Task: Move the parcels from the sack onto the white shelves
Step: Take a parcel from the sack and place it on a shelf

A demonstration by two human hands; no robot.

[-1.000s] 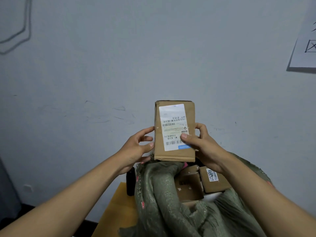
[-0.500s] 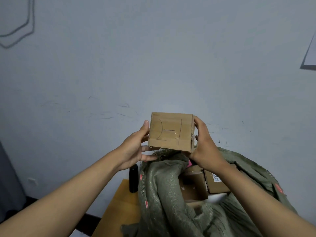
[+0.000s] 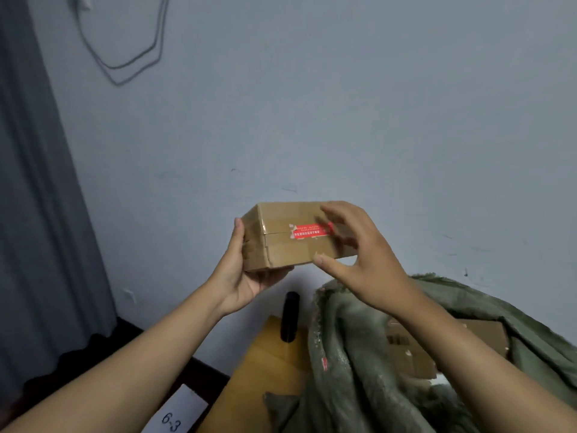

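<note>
I hold a brown cardboard parcel [image 3: 281, 248] with a red sticker on its taped seam, up in front of the wall. My left hand [image 3: 243, 276] grips its left end, thumb on the side and fingers underneath. My right hand [image 3: 368, 264], blurred, spans the right end with fingers over the top and thumb on the lower front edge. Below lies the green woven sack [image 3: 352, 370], open, with more brown parcels [image 3: 409, 354] inside. No white shelves are in view.
The sack rests on a yellow wooden surface [image 3: 265, 370]. A black cylinder [image 3: 289, 317] stands by the sack's left edge. A white label reading 6-3 [image 3: 175, 417] lies at the bottom left. A grey curtain [image 3: 37, 214] hangs at left.
The parcel has been turned over in both hands, from its label face to an end face to the taped seam side. My view has swung left, bringing the curtain in.
</note>
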